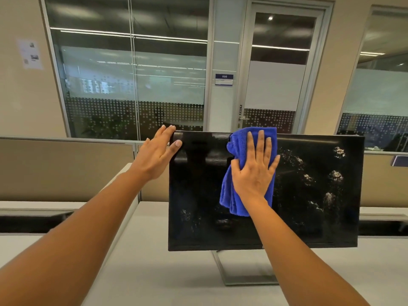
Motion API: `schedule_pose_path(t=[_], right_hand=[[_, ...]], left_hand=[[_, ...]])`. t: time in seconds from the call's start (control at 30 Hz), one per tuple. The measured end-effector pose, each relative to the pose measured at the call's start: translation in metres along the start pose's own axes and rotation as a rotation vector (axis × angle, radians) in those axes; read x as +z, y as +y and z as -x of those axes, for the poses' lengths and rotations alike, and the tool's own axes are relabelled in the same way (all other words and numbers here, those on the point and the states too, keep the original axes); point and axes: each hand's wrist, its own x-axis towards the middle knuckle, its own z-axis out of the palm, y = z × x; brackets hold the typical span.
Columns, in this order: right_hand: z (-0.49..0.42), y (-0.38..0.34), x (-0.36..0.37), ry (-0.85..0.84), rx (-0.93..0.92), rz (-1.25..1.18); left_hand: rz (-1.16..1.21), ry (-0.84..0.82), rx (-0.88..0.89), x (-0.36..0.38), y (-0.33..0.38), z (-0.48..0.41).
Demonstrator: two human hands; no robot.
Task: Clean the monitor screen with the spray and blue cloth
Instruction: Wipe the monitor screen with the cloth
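Note:
A black monitor [309, 217] stands on a silver stand on the white desk, its dark screen flecked with white spray patches on the right half and lower left. My right hand [256, 171] lies flat with fingers spread, pressing a folded blue cloth [234, 195] against the upper middle of the screen. My left hand [157, 151] holds the monitor's top left corner, fingers over the top edge and thumb on the front. No spray bottle is in view.
The white desk [154, 261] runs under the monitor, with its stand base [249, 274] in front. Beige partition panels [66, 168] stand behind the desk. Beyond them are glass office walls and a glass door [276, 74].

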Motion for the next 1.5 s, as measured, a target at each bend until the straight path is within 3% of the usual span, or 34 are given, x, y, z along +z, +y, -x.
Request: schedule_pose_path(t=[0.13,0.37,0.57,0.7,1.03,1.23,1.37,1.5], right_hand=[[0.005,-0.021,0.004,0.002,-0.004,-0.041],[0.023,-0.082,0.024,-0.126,-0.443,0.043],[0.019,-0.073,0.027,-0.137,-0.582,0.098],[0.011,-0.040,0.016,-0.139,-0.537,0.115],[-0.016,0.075,-0.026,-0.083,-0.157,0.101],[-0.014,0.069,-0.023,-0.035,-0.040,0.015],[-0.009,0.036,-0.016,-0.062,-0.121,0.007],[0.002,-0.011,-0.006,-0.176,-0.374,0.036]], left_hand=[[-0.010,0.000,-0.001,0.000,0.001,0.001],[-0.086,0.026,0.003,0.007,0.005,0.002],[-0.261,0.023,-0.003,0.010,0.003,0.001],[-0.306,0.035,-0.029,0.010,0.007,0.001],[-0.421,0.017,-0.030,0.009,0.009,0.002],[-0.434,0.022,-0.050,0.010,0.013,0.004],[-0.448,0.063,-0.082,0.017,0.017,0.004],[-0.452,0.071,-0.113,0.019,0.019,0.003]])
